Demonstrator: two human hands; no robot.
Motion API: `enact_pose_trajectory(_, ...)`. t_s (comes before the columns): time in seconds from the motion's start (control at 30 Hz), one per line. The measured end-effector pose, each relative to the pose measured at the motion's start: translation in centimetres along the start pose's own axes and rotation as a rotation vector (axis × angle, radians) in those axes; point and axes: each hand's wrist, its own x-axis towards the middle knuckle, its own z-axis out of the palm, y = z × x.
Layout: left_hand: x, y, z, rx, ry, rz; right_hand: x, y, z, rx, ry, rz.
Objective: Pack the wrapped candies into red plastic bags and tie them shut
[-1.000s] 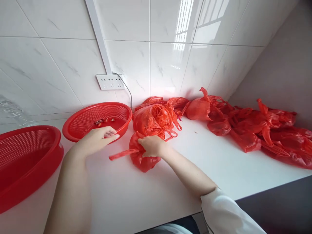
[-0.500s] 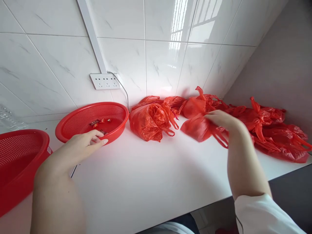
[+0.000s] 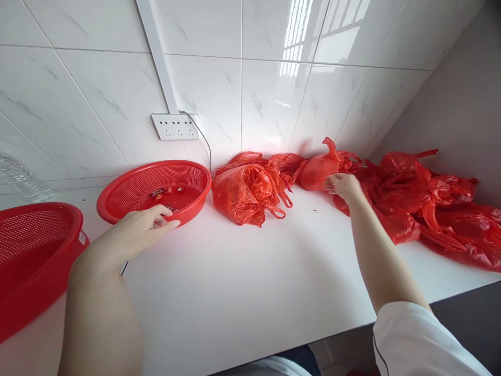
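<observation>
My left hand (image 3: 151, 224) is at the near rim of a red plastic basket (image 3: 195, 209), thumb outside and fingers over the edge, gripping it. A few small wrapped sweets (image 3: 158, 194) lie inside that basket. My right hand (image 3: 344, 187) reaches forward to a knotted red plastic bag (image 3: 317, 172) near the wall. Its fingers are somewhat blurred but look apart, and nothing shows in them. To its right is a heap of red plastic bags (image 3: 407, 188); another crumpled red bag bundle (image 3: 250, 190) sits between my hands.
A second red basket (image 3: 47, 261) stands at the left, with a clear plastic bottle (image 3: 23, 180) behind it. A socket strip (image 3: 175, 127) with a cable is on the tiled wall. The white table (image 3: 242, 282) ends at a dark front edge.
My right hand has let go of the red bag it was moving, which now lies in the heap at the right. That hand is now by the knotted bag; the left stays at the basket.
</observation>
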Motion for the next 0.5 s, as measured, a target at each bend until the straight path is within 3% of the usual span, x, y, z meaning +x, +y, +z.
enact_pose_trajectory(0.17,0.4,-0.8,0.3,-0.006,-0.008,-0.001,3.9,0.7,7.4,-0.028,0.029,0.088)
enact_pose_trajectory(0.27,0.1,-0.8,0.2,-0.017,-0.010,0.004,4.6,0.2,10.3,-0.091,-0.011,0.084)
enact_pose_trajectory(0.37,-0.3,-0.7,0.1,-0.013,-0.002,0.009,4.6,-1.1,10.8,-0.163,-0.028,0.035)
enact_pose_trajectory(0.5,-0.3,-0.8,0.1,0.002,-0.003,0.005,4.8,-2.8,8.9,-0.226,0.043,-0.050)
